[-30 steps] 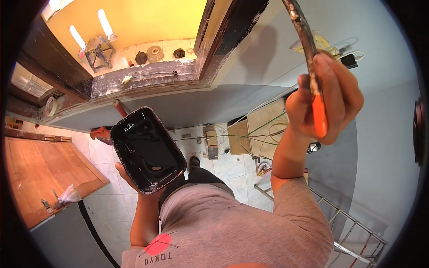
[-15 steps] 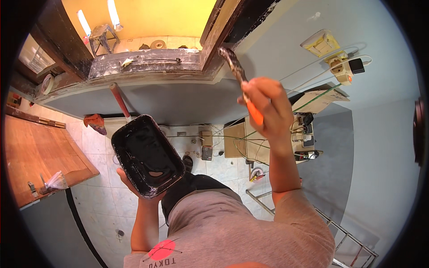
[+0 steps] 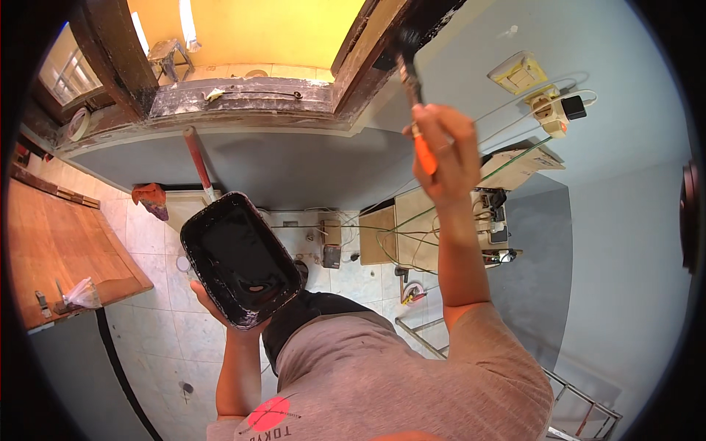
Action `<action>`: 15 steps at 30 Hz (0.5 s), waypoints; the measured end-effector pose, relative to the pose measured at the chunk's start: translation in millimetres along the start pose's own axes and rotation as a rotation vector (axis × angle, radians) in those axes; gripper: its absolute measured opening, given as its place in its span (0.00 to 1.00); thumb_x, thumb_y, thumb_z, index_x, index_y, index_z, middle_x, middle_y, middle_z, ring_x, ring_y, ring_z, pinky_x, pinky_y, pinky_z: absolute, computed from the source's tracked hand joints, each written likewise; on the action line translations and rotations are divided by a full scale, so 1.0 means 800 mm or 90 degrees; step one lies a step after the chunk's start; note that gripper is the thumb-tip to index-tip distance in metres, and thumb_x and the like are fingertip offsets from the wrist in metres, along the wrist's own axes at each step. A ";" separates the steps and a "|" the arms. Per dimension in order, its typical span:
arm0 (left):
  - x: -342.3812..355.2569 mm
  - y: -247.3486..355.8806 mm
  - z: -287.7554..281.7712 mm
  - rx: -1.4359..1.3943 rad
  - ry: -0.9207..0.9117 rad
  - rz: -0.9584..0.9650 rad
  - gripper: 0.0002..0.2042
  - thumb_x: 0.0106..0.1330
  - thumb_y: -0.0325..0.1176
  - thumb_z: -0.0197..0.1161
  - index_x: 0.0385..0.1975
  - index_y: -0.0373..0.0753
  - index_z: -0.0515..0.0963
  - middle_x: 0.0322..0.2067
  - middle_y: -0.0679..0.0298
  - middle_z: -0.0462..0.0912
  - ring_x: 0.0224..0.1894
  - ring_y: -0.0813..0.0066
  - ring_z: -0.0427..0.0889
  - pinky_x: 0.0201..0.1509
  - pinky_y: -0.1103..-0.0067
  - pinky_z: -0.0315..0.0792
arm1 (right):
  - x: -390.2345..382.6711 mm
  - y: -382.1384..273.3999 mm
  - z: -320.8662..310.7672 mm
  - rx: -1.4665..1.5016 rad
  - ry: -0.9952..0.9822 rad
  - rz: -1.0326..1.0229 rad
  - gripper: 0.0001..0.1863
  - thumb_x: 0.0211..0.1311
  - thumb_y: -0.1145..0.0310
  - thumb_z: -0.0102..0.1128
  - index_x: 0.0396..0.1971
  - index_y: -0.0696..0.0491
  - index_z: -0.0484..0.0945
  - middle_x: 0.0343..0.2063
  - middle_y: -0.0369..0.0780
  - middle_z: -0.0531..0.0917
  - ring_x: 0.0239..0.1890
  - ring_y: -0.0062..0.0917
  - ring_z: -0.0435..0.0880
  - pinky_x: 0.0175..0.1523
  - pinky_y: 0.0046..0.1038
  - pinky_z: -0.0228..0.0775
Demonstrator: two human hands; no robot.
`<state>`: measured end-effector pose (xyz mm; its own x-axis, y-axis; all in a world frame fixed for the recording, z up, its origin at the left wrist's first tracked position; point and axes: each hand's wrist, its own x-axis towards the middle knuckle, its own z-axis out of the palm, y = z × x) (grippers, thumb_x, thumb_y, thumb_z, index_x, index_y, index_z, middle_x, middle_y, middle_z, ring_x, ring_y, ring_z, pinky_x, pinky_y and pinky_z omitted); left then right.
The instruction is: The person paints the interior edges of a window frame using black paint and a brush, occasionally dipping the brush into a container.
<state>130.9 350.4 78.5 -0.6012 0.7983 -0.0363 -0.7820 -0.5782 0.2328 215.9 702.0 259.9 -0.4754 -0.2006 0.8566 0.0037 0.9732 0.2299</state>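
Note:
My right hand (image 3: 447,154) grips the orange handle of a paintbrush (image 3: 409,77), raised in front of me. Its dark, paint-coated bristles meet the wooden window frame (image 3: 371,70), where a strip beside the wall is black. In my left hand (image 3: 213,303) is a rectangular paint tray (image 3: 237,257), held from below with most of the fingers hidden. Glossy black paint covers the tray's bottom, and its rim is smeared.
Along the paint-spotted sill (image 3: 243,99) lies a thin rod. A red-handled tool (image 3: 197,158) leans on the wall below. To the right are a plugged-in socket (image 3: 548,110), cables over cardboard (image 3: 419,220) and a metal ladder (image 3: 581,393). A wooden table (image 3: 66,257) stands left.
The brush has moved up and slightly right along the frame, beside the black strip. My right hand has risen with it. The tray stays nearly in place.

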 end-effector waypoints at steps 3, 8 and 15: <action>-0.006 0.003 -0.001 0.007 0.022 0.003 0.52 0.67 0.80 0.49 0.81 0.46 0.57 0.73 0.51 0.70 0.68 0.45 0.77 0.68 0.44 0.75 | -0.030 -0.018 0.006 0.039 -0.035 0.013 0.24 0.48 0.89 0.74 0.50 0.62 0.86 0.44 0.44 0.84 0.43 0.37 0.87 0.44 0.32 0.85; -0.011 0.003 0.004 0.017 0.095 0.010 0.55 0.63 0.83 0.50 0.81 0.47 0.56 0.70 0.49 0.73 0.64 0.39 0.79 0.66 0.39 0.75 | -0.010 -0.018 -0.003 0.050 -0.004 0.027 0.21 0.53 0.88 0.74 0.49 0.63 0.86 0.43 0.45 0.85 0.41 0.37 0.88 0.43 0.32 0.84; -0.012 -0.004 0.000 0.003 0.110 0.031 0.54 0.62 0.84 0.49 0.82 0.52 0.55 0.70 0.50 0.73 0.63 0.36 0.80 0.63 0.33 0.74 | 0.039 0.014 -0.016 0.031 0.121 -0.009 0.22 0.52 0.90 0.71 0.49 0.61 0.88 0.43 0.44 0.85 0.40 0.33 0.88 0.37 0.26 0.85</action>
<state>138.8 344.6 77.8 -0.6583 0.7280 -0.1916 -0.7504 -0.6146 0.2431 212.3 705.6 295.4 -0.3003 -0.2268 0.9265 -0.0459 0.9736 0.2235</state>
